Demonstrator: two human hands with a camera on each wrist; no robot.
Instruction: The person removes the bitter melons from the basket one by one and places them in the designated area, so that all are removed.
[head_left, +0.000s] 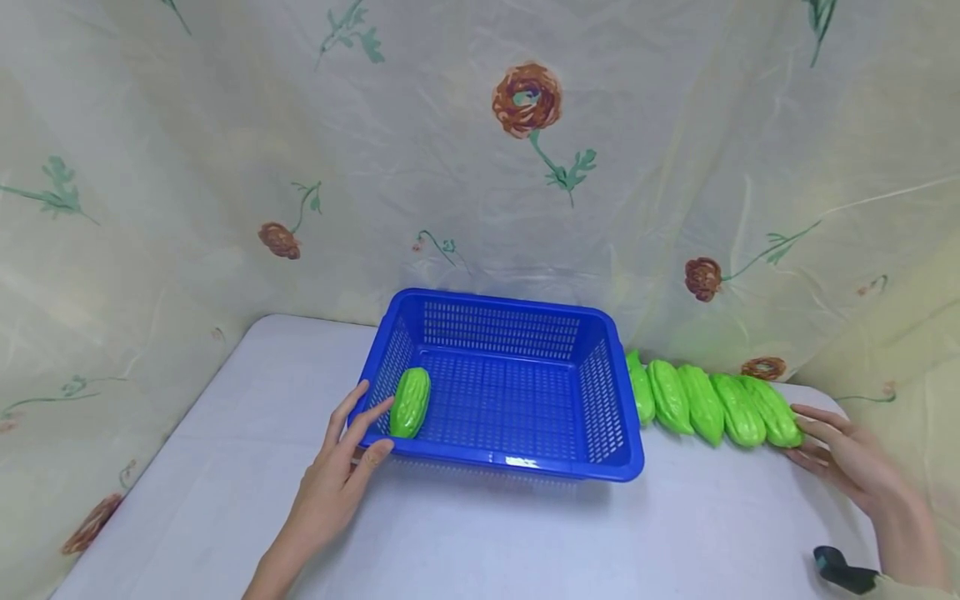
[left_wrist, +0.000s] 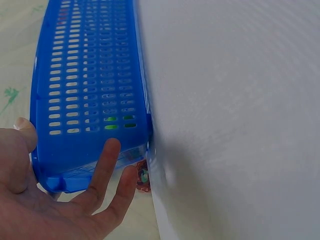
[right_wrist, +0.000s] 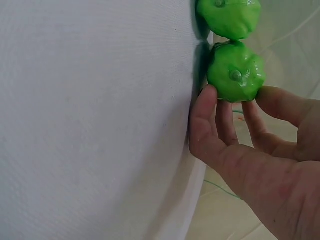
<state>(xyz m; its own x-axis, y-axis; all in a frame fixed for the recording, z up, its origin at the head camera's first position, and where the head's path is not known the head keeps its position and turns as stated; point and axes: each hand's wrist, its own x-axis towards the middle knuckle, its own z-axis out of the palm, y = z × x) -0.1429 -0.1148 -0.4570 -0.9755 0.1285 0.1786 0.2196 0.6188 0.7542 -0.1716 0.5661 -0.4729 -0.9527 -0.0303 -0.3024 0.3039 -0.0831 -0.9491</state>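
Note:
A blue perforated plastic basket (head_left: 491,463) stands on the white table, with one green bitter melon (head_left: 410,403) lying inside at its left end. My left hand (head_left: 330,479) grips the basket's near left corner, thumb at the front rim and fingers at the left side; the left wrist view shows fingertips near the perforated wall. Right of the basket, several bitter melons lie side by side in a row. At the outer end of that row, my right hand (head_left: 847,458) holds the last bitter melon (right_wrist: 236,75) by its near end, thumb and fingers on opposite sides.
A pale curtain (head_left: 465,167) with printed flowers hangs behind and along both sides of the white table (head_left: 510,542). Part of a dark object (head_left: 843,571) shows by the right wrist. The row's nearest melon (head_left: 640,387) is partly hidden by the basket's right rim.

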